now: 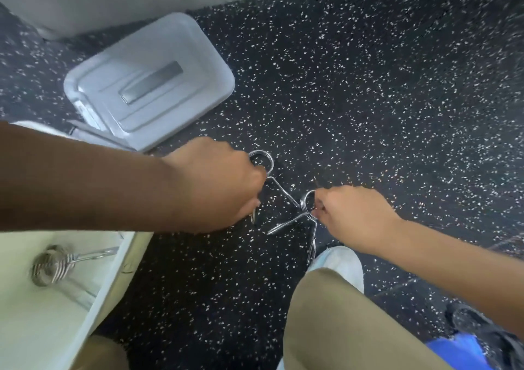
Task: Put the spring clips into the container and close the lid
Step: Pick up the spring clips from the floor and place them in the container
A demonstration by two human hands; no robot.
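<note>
Beside the open container [93,293], which already holds one coiled clip [52,264], a spring clip [262,161] is pinched in the left hand [218,185]; another spring clip [304,202] is gripped by the right hand [354,216], evidently for dropping in; the lid [153,80] is parked beyond the container, leaving it open.

lid [150,80] lies behind the container [56,298] at left — one spring clip [52,264] inside.

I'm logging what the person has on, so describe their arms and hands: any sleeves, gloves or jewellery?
Both forearms are bare as far as the frame shows: no sleeves in view. The left hand and right hand wear no gloves, and no rings, watch or wristbands are visible.
</note>
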